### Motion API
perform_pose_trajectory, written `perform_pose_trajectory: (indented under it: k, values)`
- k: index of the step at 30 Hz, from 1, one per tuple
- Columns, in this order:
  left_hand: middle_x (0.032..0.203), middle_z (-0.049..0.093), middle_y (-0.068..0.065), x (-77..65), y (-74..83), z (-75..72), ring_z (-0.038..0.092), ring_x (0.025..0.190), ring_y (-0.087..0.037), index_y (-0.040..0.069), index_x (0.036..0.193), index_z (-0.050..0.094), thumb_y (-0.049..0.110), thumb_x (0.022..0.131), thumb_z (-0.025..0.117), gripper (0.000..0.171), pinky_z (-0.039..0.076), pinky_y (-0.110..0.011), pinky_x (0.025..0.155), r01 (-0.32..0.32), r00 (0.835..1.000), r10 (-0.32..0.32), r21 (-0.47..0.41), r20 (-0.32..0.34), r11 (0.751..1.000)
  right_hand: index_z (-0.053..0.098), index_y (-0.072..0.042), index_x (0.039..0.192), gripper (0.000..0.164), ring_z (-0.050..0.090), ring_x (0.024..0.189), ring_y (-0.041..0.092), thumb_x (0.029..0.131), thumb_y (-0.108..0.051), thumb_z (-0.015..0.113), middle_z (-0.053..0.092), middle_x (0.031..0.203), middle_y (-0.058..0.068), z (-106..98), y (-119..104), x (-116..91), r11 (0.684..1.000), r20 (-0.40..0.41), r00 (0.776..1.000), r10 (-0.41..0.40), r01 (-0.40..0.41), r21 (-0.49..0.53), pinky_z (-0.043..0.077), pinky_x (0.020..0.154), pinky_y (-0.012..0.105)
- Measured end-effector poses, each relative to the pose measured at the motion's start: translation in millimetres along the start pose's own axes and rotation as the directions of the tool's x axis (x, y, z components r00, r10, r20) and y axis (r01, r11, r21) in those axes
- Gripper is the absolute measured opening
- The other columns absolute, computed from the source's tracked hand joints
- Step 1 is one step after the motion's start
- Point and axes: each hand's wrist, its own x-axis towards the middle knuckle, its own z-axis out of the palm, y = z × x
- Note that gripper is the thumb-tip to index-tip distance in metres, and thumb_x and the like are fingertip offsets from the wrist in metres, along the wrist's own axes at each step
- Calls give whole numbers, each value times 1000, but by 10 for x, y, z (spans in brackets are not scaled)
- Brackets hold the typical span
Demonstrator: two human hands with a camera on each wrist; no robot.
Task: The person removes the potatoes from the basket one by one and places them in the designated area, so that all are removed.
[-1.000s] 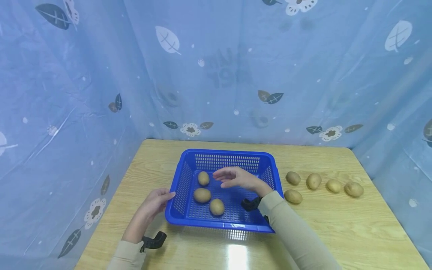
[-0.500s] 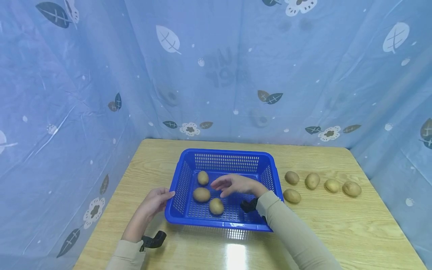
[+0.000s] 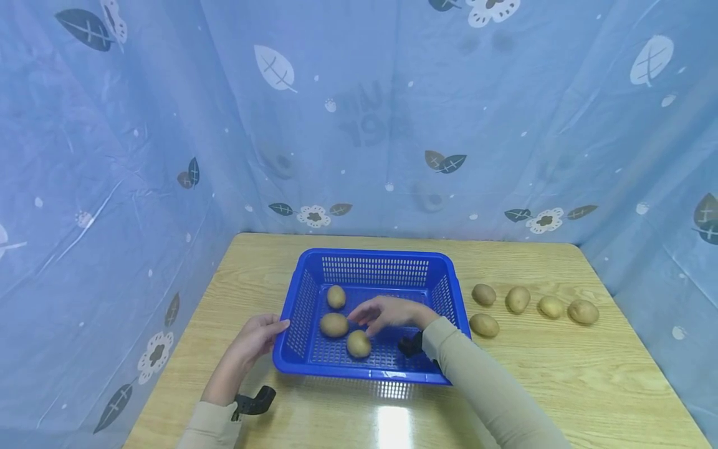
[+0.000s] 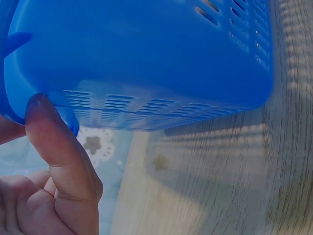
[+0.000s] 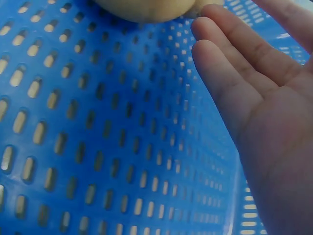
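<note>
A blue plastic basket (image 3: 387,375) with slotted sides stands on the table and holds a few potatoes. My left hand (image 3: 257,340) grips its left rim, and the left wrist view shows a finger (image 4: 58,147) against the rim from outside. Inside the basket my right hand (image 3: 387,312) hovers with loosely bent fingers and holds nothing. Its fingertips are near the middle potato (image 3: 334,325) and the front potato (image 3: 359,344); whether they touch cannot be told. Another potato (image 3: 336,297) lies farther back. In the right wrist view a potato (image 5: 146,9) shows at the top edge.
Several more potatoes lie on the wooden table (image 3: 561,374) right of the basket, among them a darker one (image 3: 484,294) and one close to the basket's right side (image 3: 485,325). A blue patterned curtain (image 3: 359,125) closes off the back and sides.
My right hand has come lower and slightly nearer the front inside the basket, closer to the potatoes. The left hand keeps its hold on the rim, and the potatoes have stayed put.
</note>
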Motion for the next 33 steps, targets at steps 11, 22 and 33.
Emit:
perform_pose_trajectory:
  k: [11,22,33]
  values:
    - [90,71,-11,7,-17,20,67,76,-14,-14,113,52,20,97,50,37,52,-25,67,2,1000,-2,-7,-15,1000,57,-6,128,50,57,115,20,79,0,67,62,125,9,45,73,53,998,77,995,63,-63,8,46,96,30]
    - [87,70,-8,14,-25,9,67,74,-13,-15,111,52,19,97,50,36,52,-24,67,0,1000,0,-18,-6,1000,60,-9,126,50,56,115,21,77,-1,69,61,127,6,96,76,82,994,62,994,87,-83,-68,44,97,32]
    - [88,70,-10,19,-36,11,67,75,-14,-14,110,52,19,97,51,36,53,-25,67,0,1000,-1,-21,-18,1000,61,-15,125,54,55,112,13,73,-4,74,62,123,-3,123,99,110,992,62,993,105,-100,-81,39,102,35]
